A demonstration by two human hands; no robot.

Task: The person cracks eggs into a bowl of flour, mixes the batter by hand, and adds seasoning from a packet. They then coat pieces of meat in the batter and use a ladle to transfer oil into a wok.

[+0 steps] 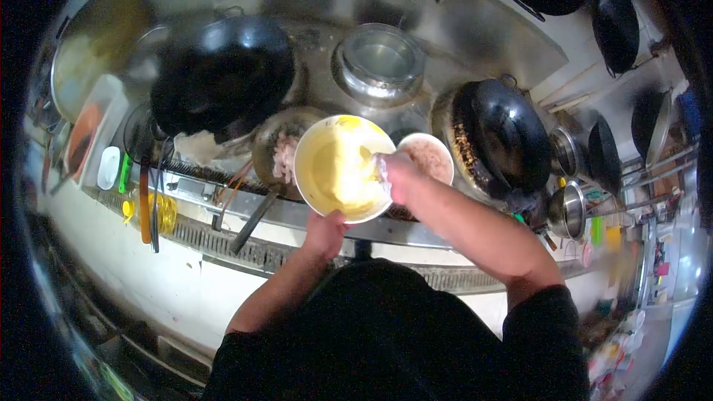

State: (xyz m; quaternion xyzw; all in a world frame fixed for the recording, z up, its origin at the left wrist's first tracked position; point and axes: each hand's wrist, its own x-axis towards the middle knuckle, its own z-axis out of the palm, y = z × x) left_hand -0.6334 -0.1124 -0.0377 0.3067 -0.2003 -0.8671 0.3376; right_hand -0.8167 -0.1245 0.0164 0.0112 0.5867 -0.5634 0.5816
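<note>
Clasping the bowl [319, 167] by its near edge, left hand [327, 233]; right hand [403, 177], grip unclear

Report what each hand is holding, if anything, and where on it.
Left hand: bowl, by the rim nearest the wearer. Right hand: at the bowl's right edge; can't tell whether it grips anything.

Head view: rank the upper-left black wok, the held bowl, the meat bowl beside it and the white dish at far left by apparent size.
1. Black wok
2. Held bowl
3. Meat bowl, partly covered
4. White dish
</note>
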